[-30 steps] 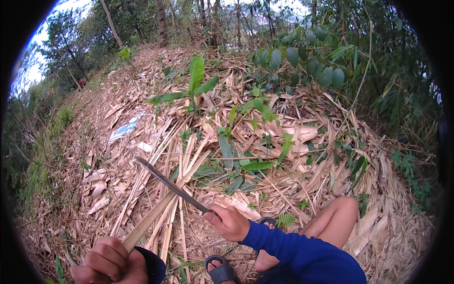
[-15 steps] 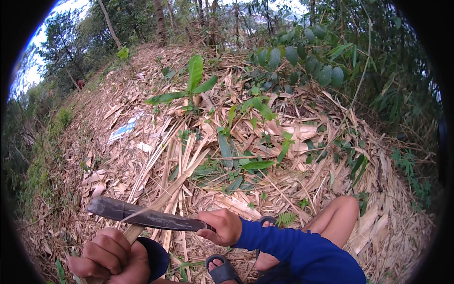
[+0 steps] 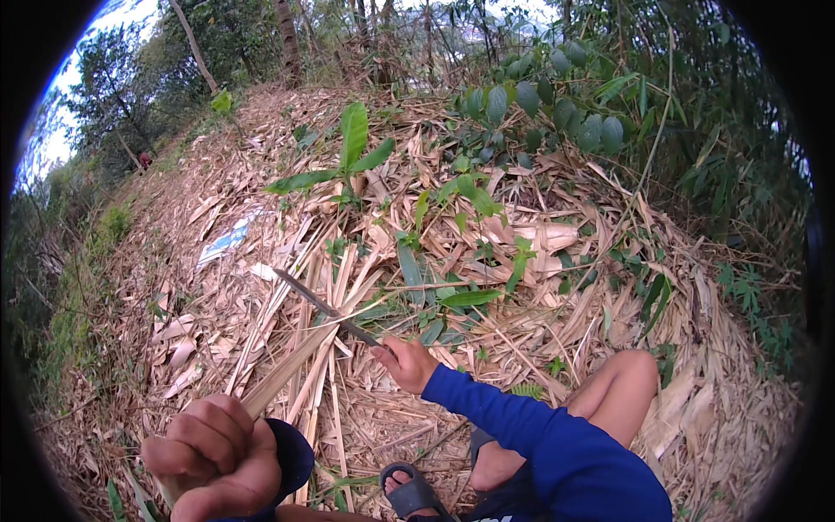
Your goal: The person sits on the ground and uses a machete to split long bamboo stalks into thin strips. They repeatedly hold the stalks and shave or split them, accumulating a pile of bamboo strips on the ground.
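My right hand [image 3: 407, 363] grips the handle of a long dark knife [image 3: 320, 303], its blade pointing up and to the left over the ground. My left hand [image 3: 216, 458] is closed low at the left around the near end of a pale bamboo strip [image 3: 291, 367]. The strip slants away from that hand toward the blade and meets it near the knife's middle. A blue sleeve covers my right forearm. My bare knee [image 3: 626, 383] and a foot in a dark sandal [image 3: 414, 492] show below.
Dry bamboo husks and split strips [image 3: 539, 235] cover the sloping ground. Green broad-leaved seedlings [image 3: 352, 148] grow in the litter ahead. A pale flat scrap [image 3: 224, 244] lies at the left. Trees and brush [image 3: 287, 35] ring the far edge.
The knife swung down flat and low to the left half a second ago; now it is raised again, blade angled up-left, on the strip. My left hand stayed low.
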{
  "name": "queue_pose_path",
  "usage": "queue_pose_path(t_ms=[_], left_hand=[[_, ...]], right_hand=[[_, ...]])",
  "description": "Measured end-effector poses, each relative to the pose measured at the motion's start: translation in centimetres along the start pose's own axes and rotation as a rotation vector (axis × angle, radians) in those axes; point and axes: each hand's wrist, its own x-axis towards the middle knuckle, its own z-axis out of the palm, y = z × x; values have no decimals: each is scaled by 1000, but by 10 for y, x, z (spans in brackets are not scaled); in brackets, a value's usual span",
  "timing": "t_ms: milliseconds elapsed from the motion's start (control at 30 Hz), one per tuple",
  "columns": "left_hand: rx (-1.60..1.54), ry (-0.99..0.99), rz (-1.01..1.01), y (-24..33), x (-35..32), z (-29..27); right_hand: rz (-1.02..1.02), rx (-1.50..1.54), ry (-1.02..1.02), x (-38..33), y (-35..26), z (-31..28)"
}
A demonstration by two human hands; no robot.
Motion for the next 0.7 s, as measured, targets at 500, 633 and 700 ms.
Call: queue_pose_path(t_ms=[500,633,700], left_hand=[[20,145,-110,-10,2,5],[-36,169,-104,-27,26,11],[-41,164,-68,-6,45,7]], right_hand=[[123,69,143,-2,-18,11],[-46,151,107,-4,-68,-12],[-63,210,114,-7,-88,-16]])
